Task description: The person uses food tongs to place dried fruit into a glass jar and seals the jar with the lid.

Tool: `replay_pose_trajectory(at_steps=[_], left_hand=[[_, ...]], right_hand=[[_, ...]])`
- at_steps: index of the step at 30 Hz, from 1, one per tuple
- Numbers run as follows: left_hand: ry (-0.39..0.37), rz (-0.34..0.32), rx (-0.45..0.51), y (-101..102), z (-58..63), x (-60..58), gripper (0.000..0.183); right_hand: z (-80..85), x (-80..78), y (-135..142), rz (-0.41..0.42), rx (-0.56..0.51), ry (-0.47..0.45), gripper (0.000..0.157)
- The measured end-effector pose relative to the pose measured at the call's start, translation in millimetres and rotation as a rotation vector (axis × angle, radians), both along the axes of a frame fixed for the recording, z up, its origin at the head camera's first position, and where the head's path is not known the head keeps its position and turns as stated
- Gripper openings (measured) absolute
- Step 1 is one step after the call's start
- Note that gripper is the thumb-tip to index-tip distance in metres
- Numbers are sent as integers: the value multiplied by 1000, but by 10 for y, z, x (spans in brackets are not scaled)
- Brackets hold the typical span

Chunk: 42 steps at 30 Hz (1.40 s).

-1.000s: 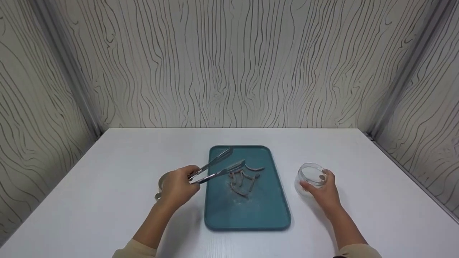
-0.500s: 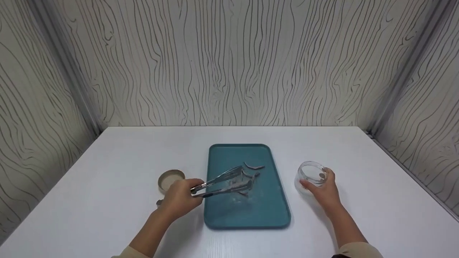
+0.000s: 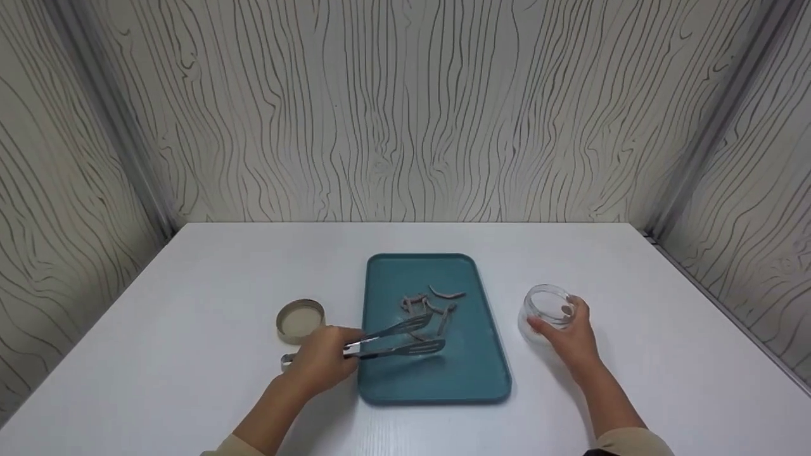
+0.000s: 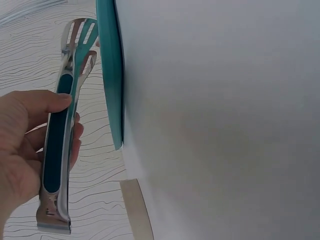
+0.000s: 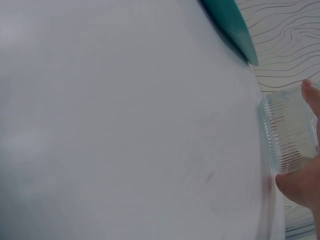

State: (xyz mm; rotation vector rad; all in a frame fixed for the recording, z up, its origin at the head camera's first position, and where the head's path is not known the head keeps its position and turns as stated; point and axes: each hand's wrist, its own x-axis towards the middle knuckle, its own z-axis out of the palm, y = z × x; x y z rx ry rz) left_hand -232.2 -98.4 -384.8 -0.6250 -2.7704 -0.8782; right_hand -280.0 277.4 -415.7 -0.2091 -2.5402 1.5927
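My left hand [image 3: 323, 358] grips metal tongs [image 4: 57, 135] with dark blue handle inlays. Their slotted tips, spread apart, hang over the teal tray [image 3: 437, 386]. On that tray lie several thin brownish strips [image 3: 447, 293], loosely piled near its middle; the tongs overlap some of them in the head view. At the right, my right hand [image 3: 573, 339] holds a clear glass jar [image 3: 538, 313] by its side, thumb and fingers around it. The jar has no lid on and stands on the table. In the right wrist view, ridges show near the jar's base [image 5: 282, 132].
A round tan lid [image 3: 301, 320] lies on the white table [image 3: 190, 354] to the left of the tray, just beyond the left hand. Wood-patterned panels [image 3: 405, 114] enclose the table at the back and both sides.
My left hand has brought the tongs nearer to me and lower over the tray, uncovering the lid. Their tips close up a little, then spread again. The right hand and jar stay put.
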Motion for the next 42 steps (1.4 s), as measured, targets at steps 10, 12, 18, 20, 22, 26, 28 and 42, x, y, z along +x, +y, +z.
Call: replay_pose_trajectory(at_steps=[10,12,18,20,22,26,28,42], left_hand=[[19,24,-40,7,-40,-3,29],[3,25,-30,7,-42,-6,28],[-6,25,-9,0,-57,-10,27],[7,29,-13,-1,-63,-9,26],[19,34,-18,2,-69,-10,24],[35,50,-19,15,-75,-10,22],[47,57,-23,19,-74,-12,22],[64,100,-34,0,-78,-7,18]], right_hand=[[1,-1,-11,-14,18,-18,102],[1,0,-13,-13,18,-16,101],[8,-4,-7,-10,10,-10,101],[7,-5,-6,-11,6,-13,102],[6,-2,-7,-10,3,-17,102],[3,3,-10,-18,9,-17,102],[1,2,-11,-20,14,-19,101],[-2,6,-15,-11,-10,-10,102]])
